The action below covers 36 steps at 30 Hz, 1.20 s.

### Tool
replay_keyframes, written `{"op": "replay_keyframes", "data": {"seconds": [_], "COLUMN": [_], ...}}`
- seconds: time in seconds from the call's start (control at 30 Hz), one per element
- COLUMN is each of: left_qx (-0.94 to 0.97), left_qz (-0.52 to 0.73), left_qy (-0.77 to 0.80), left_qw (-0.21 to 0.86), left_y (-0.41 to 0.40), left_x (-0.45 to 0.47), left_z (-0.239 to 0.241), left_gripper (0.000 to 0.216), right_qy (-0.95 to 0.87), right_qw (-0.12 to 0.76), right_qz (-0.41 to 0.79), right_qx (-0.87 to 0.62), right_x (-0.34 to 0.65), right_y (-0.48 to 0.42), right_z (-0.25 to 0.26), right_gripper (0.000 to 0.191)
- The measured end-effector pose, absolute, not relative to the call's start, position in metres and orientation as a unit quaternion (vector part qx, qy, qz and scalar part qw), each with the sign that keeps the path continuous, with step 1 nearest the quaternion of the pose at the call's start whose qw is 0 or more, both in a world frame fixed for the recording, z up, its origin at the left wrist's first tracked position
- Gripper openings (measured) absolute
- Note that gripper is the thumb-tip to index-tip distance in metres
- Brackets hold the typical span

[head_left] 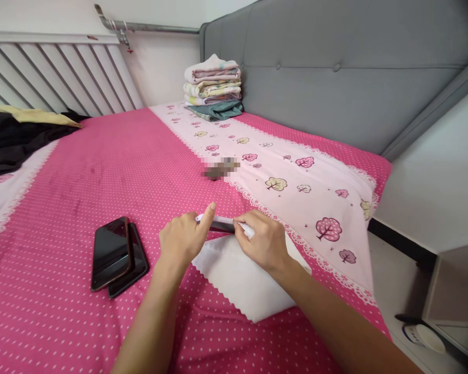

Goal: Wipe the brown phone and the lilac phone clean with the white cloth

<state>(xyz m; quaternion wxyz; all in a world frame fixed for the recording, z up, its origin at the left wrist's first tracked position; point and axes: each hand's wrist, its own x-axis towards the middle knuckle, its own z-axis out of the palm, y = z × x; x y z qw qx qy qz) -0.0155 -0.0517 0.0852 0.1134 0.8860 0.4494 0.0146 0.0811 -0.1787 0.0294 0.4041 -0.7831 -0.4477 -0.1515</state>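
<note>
My left hand (185, 236) grips one end of a slim phone (223, 224), seen nearly edge-on with a pale lilac rim and a dark face; its thumb points up. My right hand (263, 239) is closed at the phone's other end, pinching a bit of white cloth (246, 229) against the rim. Below both hands a larger white cloth (242, 280) with a zigzag edge is spread on the bed. Whether the pinched bit belongs to this cloth is hidden by my right hand. Left of my left hand lie two dark phones (112, 252), one partly over the other.
The bed has a pink dotted cover (113, 171). Folded cloths (213, 85) are stacked by the grey headboard (327, 72). A small blurred item (220, 169) lies ahead of my hands. Dark clothing (19, 137) is at the left, near a white radiator (58, 78).
</note>
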Motion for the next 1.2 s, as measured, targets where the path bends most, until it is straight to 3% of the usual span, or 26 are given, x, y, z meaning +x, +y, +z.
{"op": "replay_keyframes", "data": {"seconds": [0.43,0.9,1.2], "left_qx": [0.886,0.888,0.887], "left_qz": [0.010,0.016,0.016], "left_qy": [0.449,0.447,0.447], "left_qw": [0.117,0.107,0.111], "left_y": [-0.0516,-0.0510,-0.0511], "left_x": [-0.0164,-0.0166,-0.0162], "left_z": [0.0863,0.0851,0.0850], "left_gripper": [0.079,0.081,0.079], "right_qy": [-0.358,-0.448,-0.359], "right_qw": [0.328,0.398,0.324], "right_qz": [-0.143,-0.153,-0.155], "right_qx": [-0.862,-0.786,-0.862], "right_x": [0.0856,0.0823,0.0853], "right_y": [-0.1785,-0.1791,-0.1778], "right_z": [0.0285,0.0289,0.0276], "right_gripper": [0.009,0.013,0.009]}}
